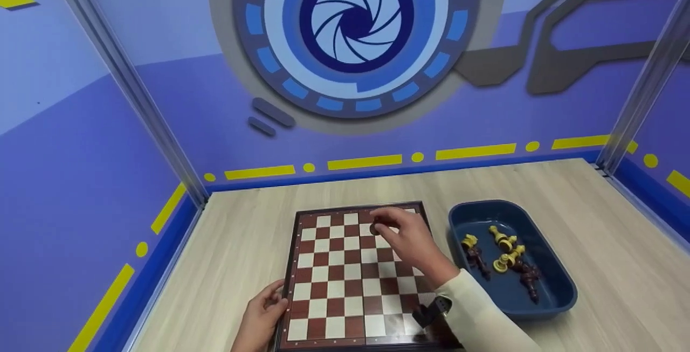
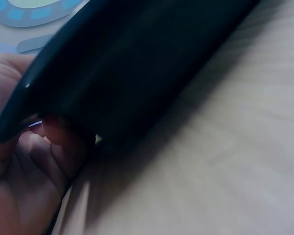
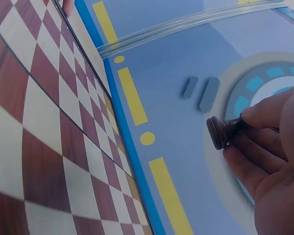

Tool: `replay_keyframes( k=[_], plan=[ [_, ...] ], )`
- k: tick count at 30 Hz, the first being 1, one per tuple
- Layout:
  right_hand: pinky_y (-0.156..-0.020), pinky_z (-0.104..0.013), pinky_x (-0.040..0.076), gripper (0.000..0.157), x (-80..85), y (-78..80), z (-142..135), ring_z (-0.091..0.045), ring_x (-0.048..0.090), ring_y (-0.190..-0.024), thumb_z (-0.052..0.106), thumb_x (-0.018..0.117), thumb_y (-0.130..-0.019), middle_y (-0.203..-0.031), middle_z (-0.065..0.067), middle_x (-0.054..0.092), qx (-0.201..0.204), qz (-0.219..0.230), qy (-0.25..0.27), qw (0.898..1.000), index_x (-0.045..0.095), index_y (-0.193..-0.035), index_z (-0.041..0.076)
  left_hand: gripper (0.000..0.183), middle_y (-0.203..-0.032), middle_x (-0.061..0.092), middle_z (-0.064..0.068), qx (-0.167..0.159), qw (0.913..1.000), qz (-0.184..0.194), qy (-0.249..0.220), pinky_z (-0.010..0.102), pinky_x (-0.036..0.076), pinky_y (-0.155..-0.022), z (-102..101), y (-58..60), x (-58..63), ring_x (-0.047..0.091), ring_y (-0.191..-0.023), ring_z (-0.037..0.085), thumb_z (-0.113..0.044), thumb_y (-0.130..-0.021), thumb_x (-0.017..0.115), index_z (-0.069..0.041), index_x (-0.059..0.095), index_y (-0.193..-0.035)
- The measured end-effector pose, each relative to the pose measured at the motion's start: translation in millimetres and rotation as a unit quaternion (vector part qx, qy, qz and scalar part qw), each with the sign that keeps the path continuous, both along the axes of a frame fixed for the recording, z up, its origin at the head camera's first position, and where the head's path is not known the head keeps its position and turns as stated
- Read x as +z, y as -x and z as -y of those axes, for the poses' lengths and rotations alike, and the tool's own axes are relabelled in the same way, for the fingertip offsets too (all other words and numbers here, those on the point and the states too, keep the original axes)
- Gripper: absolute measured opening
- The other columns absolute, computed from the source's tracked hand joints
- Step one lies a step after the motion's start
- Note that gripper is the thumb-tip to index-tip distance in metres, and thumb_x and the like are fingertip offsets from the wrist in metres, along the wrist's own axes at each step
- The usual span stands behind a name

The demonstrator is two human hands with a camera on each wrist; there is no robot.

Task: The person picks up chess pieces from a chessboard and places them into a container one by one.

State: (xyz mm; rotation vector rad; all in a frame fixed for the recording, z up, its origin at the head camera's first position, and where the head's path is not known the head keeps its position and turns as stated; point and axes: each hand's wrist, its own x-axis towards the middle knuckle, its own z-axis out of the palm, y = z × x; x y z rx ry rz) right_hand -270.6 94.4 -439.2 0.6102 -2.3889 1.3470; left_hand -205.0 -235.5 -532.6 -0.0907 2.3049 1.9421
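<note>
A chessboard [image 1: 335, 289] with brown and cream squares lies on the table. At its left edge, my left hand [image 1: 261, 317] grips the rim. In the left wrist view the fingers [image 2: 39, 161] curl round the dark board side. My right hand [image 1: 412, 240] hovers over the far right part of the board. Between its thumb and fingers it pinches a dark brown chess piece [image 3: 219, 132], whose round base sticks out in the right wrist view. The fingers hide the piece's top, so I cannot tell which piece it is.
Right of the board stands a blue tray [image 1: 555, 282] holding several yellow chess pieces [image 1: 501, 262] and several dark brown ones [image 1: 531, 282], lying jumbled. Printed panels [image 1: 178, 98] wall in the table [image 1: 242, 222] at the back and both sides. A black strap [image 1: 431, 311] circles my right forearm.
</note>
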Motion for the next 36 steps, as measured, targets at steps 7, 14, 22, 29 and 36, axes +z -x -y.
replay_keyframes(
  k=[7, 14, 22, 29, 36],
  plan=[
    [-0.086, -0.036, 0.055, 0.024, -2.5, -7.0, -16, -0.011, 0.067, -0.095, 0.01, 0.064, -0.092, -0.106, -0.002, 0.07, -0.025, 0.004, 0.003, 1.0, 0.068, -0.113, 0.021, 0.055, -0.1, 0.052, 0.008, 0.005, 1.0, -0.001, 0.007, 0.03, 0.056, -0.073, -2, 0.6, -1.9, 0.06, -0.088, 0.013, -0.008, -0.096, 0.052, 0.006, 0.034, -0.146],
    [-0.083, -0.031, 0.056, 0.025, -6.8, -13.5, -32, -0.007, 0.067, -0.093, 0.009, 0.064, -0.092, -0.104, 0.004, 0.07, -0.043, 0.019, 0.032, 0.998, 0.069, -0.112, 0.023, 0.055, -0.099, 0.051, 0.007, 0.003, 0.9998, -0.002, 0.021, 0.028, 0.055, -0.071, -3, -0.1, -3.0, 0.058, -0.086, 0.013, -0.01, -0.096, 0.053, 0.005, 0.035, -0.146],
    [-0.081, -0.028, 0.056, 0.025, -5.8, -15.1, -47, -0.009, 0.068, -0.087, 0.008, 0.064, -0.092, -0.098, 0.005, 0.071, -0.06, 0.034, 0.052, 0.996, 0.069, -0.112, 0.022, 0.052, -0.101, 0.052, 0.007, 0.011, 0.9996, -0.002, 0.027, 0.027, 0.055, -0.075, -3, -1.1, -3.6, 0.059, -0.091, 0.014, -0.009, -0.096, 0.053, 0.001, 0.039, -0.144],
    [-0.085, -0.035, 0.055, 0.024, 2.4, -18.8, -56, -0.011, 0.067, -0.092, 0.007, 0.064, -0.092, -0.102, 0.001, 0.072, -0.076, 0.01, 0.038, 0.996, 0.07, -0.112, 0.017, 0.053, -0.1, 0.053, 0.008, 0.01, 0.9997, -0.007, 0.023, 0.027, 0.055, -0.072, -3, -2.6, -2.3, 0.06, -0.088, 0.013, -0.009, -0.096, 0.053, 0.004, 0.038, -0.145],
    [-0.084, -0.036, 0.056, 0.024, 9.9, -21.0, -66, -0.015, 0.067, -0.097, 0.006, 0.064, -0.091, -0.107, -0.002, 0.071, -0.089, 0.008, 0.03, 0.996, 0.07, -0.114, 0.013, 0.052, -0.098, 0.052, 0.007, 0.018, 0.9993, -0.006, 0.031, 0.027, 0.055, -0.071, -2, -2.0, 1.4, 0.059, -0.086, 0.013, -0.009, -0.095, 0.054, 0.003, 0.04, -0.144]
  ],
)
